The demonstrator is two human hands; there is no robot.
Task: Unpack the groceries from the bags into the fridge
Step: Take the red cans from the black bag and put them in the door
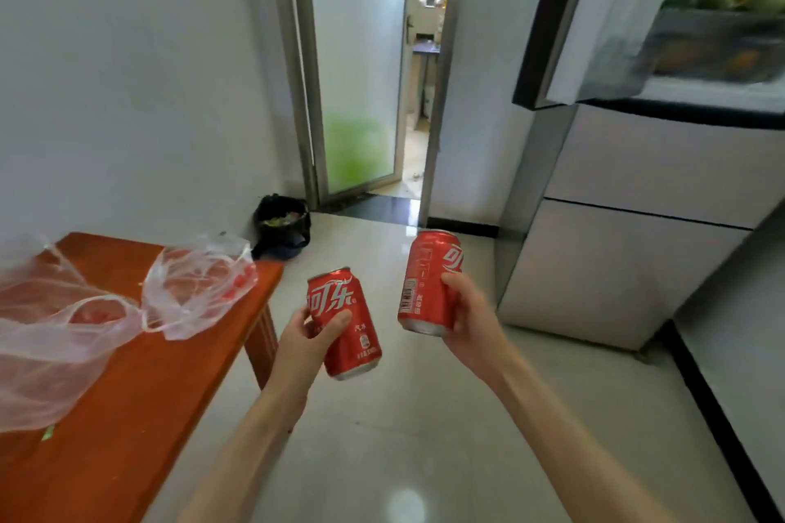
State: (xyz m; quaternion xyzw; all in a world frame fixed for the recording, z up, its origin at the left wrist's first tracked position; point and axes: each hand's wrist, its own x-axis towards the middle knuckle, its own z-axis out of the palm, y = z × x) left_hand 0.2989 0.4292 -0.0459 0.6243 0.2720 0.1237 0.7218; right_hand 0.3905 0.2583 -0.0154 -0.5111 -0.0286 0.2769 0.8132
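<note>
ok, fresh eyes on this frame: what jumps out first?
Two red cans held up mid-frame over the pale floor: the left hand grips the left can, the right hand grips the right can. Next, the clear plastic bags on the orange table at left, and the open fridge top right.

Left can (345, 323): "可乐", "汽水". Right can (429, 280): barcode, "可".

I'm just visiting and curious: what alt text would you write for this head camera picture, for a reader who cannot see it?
A person holds a red cola can in each hand, the left hand gripping the left can and the right hand the right can. Clear plastic bags lie on a wooden table at left; an open fridge stands at right.
</note>
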